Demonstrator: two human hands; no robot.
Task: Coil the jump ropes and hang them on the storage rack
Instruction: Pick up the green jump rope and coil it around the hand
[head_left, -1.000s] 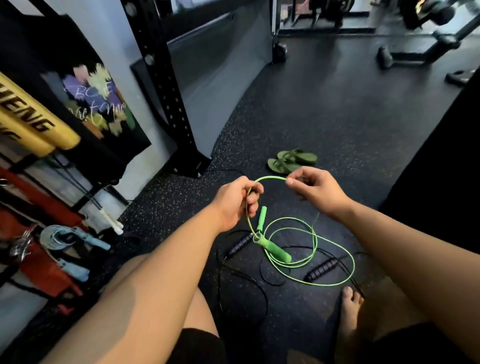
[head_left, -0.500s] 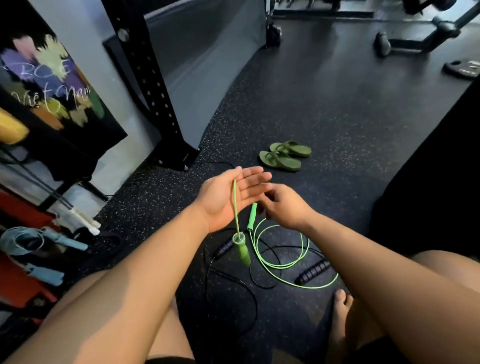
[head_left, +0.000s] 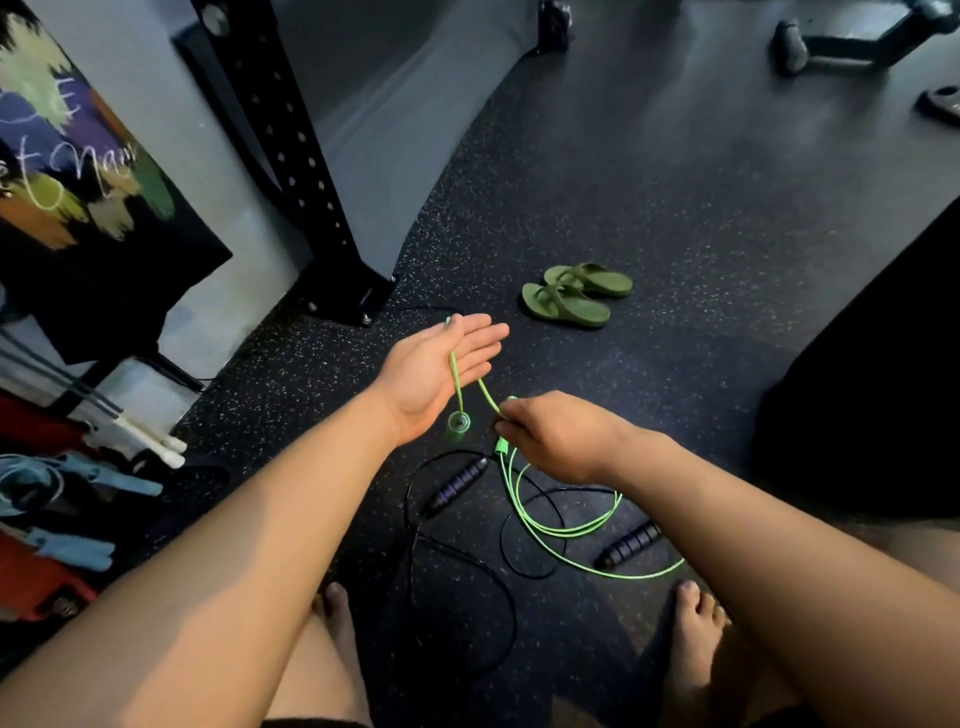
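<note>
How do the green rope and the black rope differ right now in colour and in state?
The green rope is bright and thin; the black rope is dark, with ribbed handles. The green rope is draped over the open left hand and pinched by the right hand; the black rope lies untouched. Both have loose loops on the floor.

Speckled black rubber floor carries 2 green sandals, black rope, green rope loops.
</note>
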